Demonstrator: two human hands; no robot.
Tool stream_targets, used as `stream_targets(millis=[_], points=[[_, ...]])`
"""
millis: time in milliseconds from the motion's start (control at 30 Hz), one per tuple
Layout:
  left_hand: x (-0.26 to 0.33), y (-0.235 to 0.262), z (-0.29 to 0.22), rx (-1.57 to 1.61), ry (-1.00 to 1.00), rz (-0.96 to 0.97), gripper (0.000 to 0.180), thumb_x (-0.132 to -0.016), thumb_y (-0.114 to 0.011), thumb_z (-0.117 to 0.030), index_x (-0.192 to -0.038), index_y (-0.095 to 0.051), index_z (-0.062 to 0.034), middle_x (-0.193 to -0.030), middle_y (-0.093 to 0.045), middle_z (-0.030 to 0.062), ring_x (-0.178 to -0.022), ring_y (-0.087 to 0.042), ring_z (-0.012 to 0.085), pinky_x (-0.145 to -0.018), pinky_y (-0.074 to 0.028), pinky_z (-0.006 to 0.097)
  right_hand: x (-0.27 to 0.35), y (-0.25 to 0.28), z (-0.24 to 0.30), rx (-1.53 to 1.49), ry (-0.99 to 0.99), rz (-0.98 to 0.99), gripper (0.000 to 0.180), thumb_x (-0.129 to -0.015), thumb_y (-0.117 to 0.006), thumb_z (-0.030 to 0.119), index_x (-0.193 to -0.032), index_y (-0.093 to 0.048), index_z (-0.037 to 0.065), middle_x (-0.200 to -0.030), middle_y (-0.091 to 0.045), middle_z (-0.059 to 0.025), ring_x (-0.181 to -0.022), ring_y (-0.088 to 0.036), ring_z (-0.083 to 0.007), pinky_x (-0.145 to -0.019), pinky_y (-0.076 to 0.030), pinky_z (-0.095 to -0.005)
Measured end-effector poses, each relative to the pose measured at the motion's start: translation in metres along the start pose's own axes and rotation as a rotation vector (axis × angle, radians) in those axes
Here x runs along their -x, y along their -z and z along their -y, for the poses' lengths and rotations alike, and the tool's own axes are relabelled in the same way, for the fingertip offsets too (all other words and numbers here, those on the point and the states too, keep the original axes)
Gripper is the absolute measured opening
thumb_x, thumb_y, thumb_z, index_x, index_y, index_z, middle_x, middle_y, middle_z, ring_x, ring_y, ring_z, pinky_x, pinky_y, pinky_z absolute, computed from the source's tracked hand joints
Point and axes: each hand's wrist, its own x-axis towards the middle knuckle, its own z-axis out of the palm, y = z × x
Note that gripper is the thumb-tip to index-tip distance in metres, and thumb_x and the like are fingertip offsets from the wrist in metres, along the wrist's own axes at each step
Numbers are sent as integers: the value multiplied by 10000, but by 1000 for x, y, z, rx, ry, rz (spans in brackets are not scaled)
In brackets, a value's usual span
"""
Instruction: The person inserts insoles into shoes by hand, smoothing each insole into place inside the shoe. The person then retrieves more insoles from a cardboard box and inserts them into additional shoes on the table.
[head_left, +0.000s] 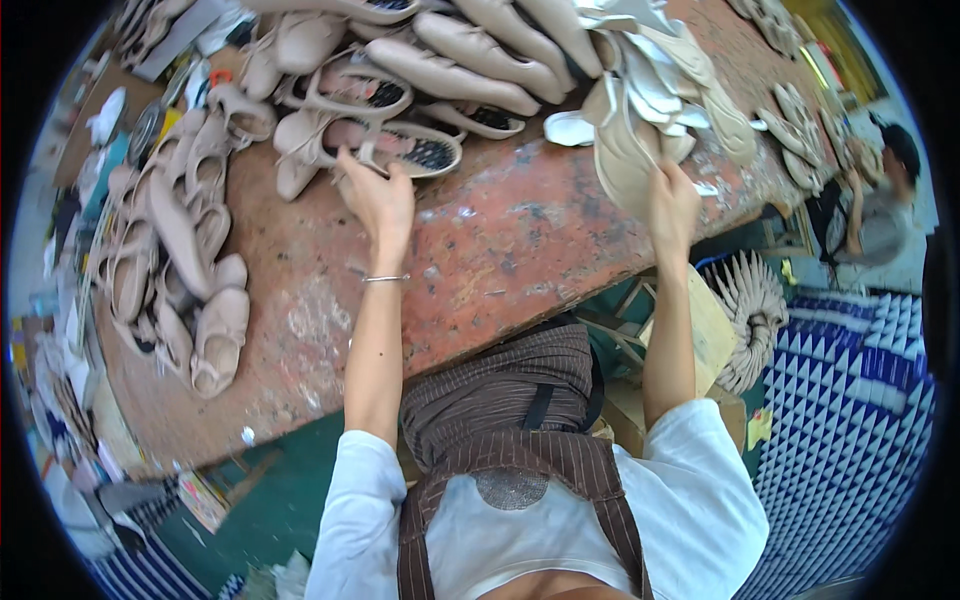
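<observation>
Beige shoe point(420, 151), upper centre-left, long axis sideways, pinched by left hand point(380, 203); beige insole point(622, 160), well rightward, pinched by right hand point(672, 208).

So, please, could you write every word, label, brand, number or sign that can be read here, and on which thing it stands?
No text is readable in this view.
Shoe at the left hand: inside markings too small to read.
Beige piece in the right hand: no lettering distinguishable.
Blue-and-white stack: triangle pattern, no legible text.
</observation>
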Motion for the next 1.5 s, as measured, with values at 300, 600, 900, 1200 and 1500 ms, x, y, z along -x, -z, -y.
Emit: stream_targets(millis=[300, 600, 900, 1200, 1500], points=[[75, 169, -7, 1, -95, 586, 711, -892, -501, 1, -1538, -228, -117, -1388, -488, 289, -1282, -501, 408, -1061, -386, 440, 66, -15, -83, 382, 350, 107, 541, -871, -611, 142, -1399, -499, 102, -1329, -527, -202, -1177, -508, -394, -989, -416, -450], [152, 179, 32, -500, -39, 115, 471, -872, -696, -279, -1253, -591, -23, -1078, -623, 177, -954, -618, 385, -795, -496, 469, 84, -23, -34, 182, 321, 354, 429, -1005, -548, 267, -1305, -562, -40, -958, -514, -116, -830, -507, -201, -765, -433, -302], [162, 166, 55, 29, 293, 94, 657, -704, -875, -171, -1256, -583, 33, -1032, -525, 112, -825, -635, 171, -661, -573, 276, 115, -70, 77, 83, 1082, 658, 316, -716, -694, 28, -1022, -752, 79, -1137, -670, -82, -1047, -569, -265, -927, -430, -403], [153, 164, 56, 201, 315, 164, 725, -646, -911, -130, -1249, -558, 63, -1083, -511, 99, -868, -656, 173, -687, -611, 278, 142, -146, 97, -288, 1005, 956, 209, -713, -696, 8, -918, -739, 11, -972, -703, -106, -937, -653, -303, -859, -510, -402], [150, 157, 65, 254, 339, 84, 534, -698, -883, -122, -1124, -631, 75, -989, -564, 84, -808, -643, 134, -638, -580, 252, 160, -161, 104, -246, 797, 1131, 212, -736, -686, -30, -933, -751, 16, -1033, -728, -107, -936, -677, -259, -801, -555, -342]])
